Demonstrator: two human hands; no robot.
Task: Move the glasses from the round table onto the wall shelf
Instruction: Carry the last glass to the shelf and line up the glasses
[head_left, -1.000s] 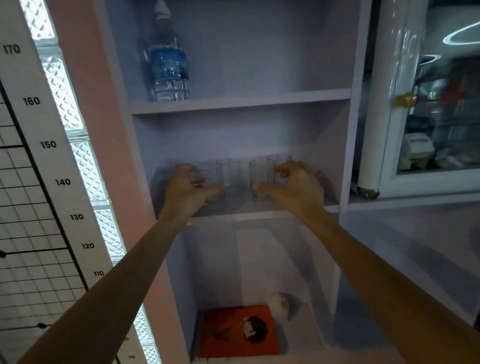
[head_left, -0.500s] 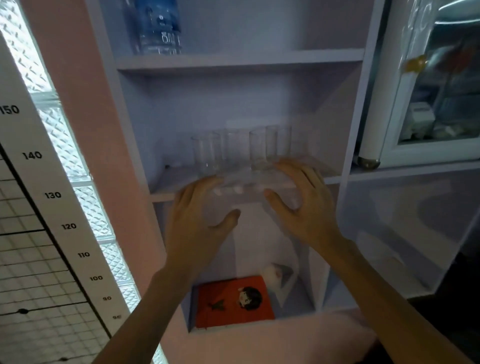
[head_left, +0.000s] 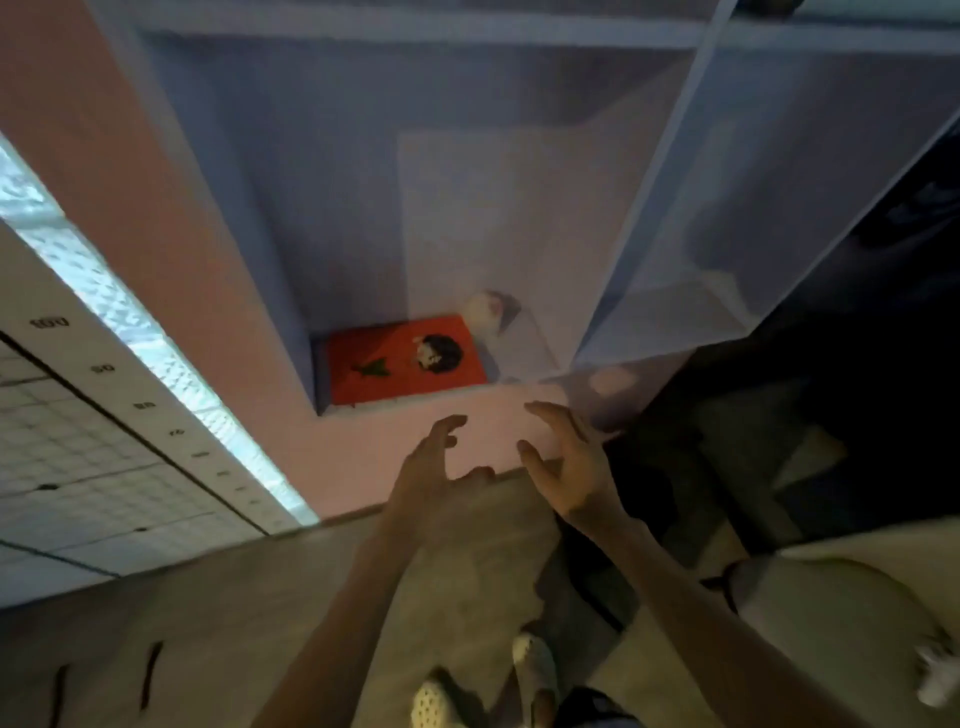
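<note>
Wall shelf (head_left: 322, 156), 2 hands: left (head_left: 431, 488), right (head_left: 576, 478)

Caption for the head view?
Empty left hand and right hand near lilac wall shelf, flat red panel in its bottom compartment.

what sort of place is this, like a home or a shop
Probably a room in a home, or a mock-up of one: a built-in lilac shelf unit set into a pink wall, and a numbered height chart beside a glass-block strip.

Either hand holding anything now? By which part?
Nothing held: left hand and right hand are both empty, fingers loosely spread.
</note>
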